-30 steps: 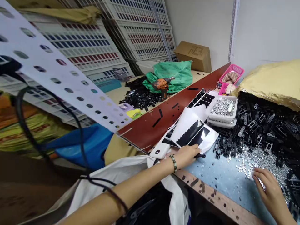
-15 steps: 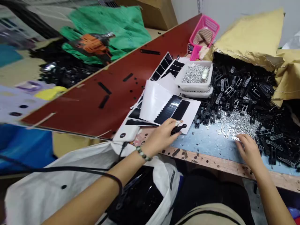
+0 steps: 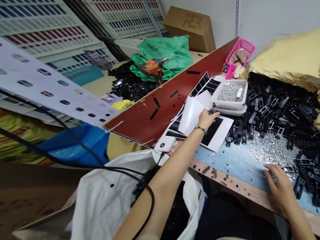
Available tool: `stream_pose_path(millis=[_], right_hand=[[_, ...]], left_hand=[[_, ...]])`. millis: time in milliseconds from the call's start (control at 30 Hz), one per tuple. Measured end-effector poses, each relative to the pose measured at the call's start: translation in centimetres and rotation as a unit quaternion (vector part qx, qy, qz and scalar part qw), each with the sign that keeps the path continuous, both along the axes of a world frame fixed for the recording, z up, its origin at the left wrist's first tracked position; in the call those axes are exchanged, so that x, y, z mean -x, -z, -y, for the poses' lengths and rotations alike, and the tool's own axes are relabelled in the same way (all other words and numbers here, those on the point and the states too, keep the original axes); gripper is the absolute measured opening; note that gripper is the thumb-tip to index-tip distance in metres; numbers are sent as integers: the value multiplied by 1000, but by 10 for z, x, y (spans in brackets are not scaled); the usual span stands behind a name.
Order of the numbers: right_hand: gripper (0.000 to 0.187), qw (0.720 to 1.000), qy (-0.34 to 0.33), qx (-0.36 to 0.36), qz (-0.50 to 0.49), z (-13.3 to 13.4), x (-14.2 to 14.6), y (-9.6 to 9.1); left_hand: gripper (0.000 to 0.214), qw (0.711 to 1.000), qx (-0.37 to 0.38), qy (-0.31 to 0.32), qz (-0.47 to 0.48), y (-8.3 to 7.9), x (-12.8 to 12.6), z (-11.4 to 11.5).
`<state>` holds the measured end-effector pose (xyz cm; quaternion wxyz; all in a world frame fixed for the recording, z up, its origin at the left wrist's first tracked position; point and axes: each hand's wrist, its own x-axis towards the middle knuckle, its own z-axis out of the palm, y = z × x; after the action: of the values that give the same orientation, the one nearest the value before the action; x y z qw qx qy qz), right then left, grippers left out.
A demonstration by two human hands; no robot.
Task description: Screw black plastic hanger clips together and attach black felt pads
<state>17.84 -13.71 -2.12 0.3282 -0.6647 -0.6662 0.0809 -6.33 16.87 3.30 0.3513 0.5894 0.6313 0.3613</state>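
My left hand (image 3: 208, 117) reaches forward over the white sheets with black stickers (image 3: 217, 131), its fingers closed on a small black part (image 3: 213, 109) beside the white tray of screws (image 3: 231, 94). A bead bracelet is on that wrist. My right hand (image 3: 278, 181) rests on the light blue table top (image 3: 232, 160), fingers curled down at the edge of a spread of small silver screws (image 3: 268, 150). A large heap of black plastic parts (image 3: 280, 106) lies behind the screws.
A long dark red board (image 3: 160, 106) runs diagonally left of the sheets. Behind it lie a green cloth, an orange drill (image 3: 152, 68) and a cardboard box (image 3: 190, 28). A pink basket (image 3: 238, 56) and gold bags (image 3: 287, 60) stand at the back. A white bag (image 3: 105, 200) hangs below.
My left hand has moved forward from the table's near edge to the tray of screws, carrying the black part. My right hand stays by the screws. The view has swung.
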Motion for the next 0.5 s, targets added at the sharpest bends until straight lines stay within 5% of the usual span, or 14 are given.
stream_pose_path(millis=[233,367,500], right_hand=[[23,1000,0,-20,4,5,-1,5],[22,999,-2,-33,-4,6,-4,9],[20,999,-14,-28,-17,3,0,10]], left_hand=[[40,997,44,-53,-36,23,-19,-24],[30,996,43,-22,-81,15,0,-15],[18,990,-25,40,-130,-9,18,13]])
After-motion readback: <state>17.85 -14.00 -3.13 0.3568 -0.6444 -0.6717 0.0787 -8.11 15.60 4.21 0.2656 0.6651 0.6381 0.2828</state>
